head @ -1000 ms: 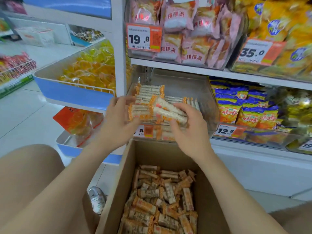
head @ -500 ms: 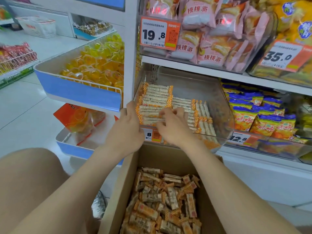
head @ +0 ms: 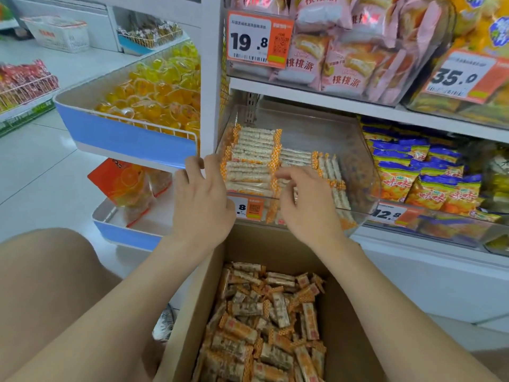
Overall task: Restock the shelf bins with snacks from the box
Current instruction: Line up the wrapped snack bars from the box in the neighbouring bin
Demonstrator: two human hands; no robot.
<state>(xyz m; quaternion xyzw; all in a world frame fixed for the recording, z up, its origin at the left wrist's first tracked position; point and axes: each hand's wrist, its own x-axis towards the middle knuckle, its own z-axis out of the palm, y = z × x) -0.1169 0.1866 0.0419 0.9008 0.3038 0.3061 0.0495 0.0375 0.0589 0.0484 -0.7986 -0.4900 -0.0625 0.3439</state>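
The left hand point(head: 202, 197) is open, with the fingers nearly straight, and it holds nothing. Its fingertips lie at the left front corner of the bin point(head: 360, 161), just beside the stacked snacks point(head: 249, 161). I judge that it is placed there to keep the stack square against the bin wall. The right hand point(head: 305, 205) hangs over the front rim with the fingers loosely bent, and I can see nothing between them. Just beyond its fingertips lies a lower row of snacks, and further to its right the bin has room. Below both wrists stands the box point(head: 190, 312), with many loose snacks inside. The bin is only partly filled, so I think the next reach goes down into the box.
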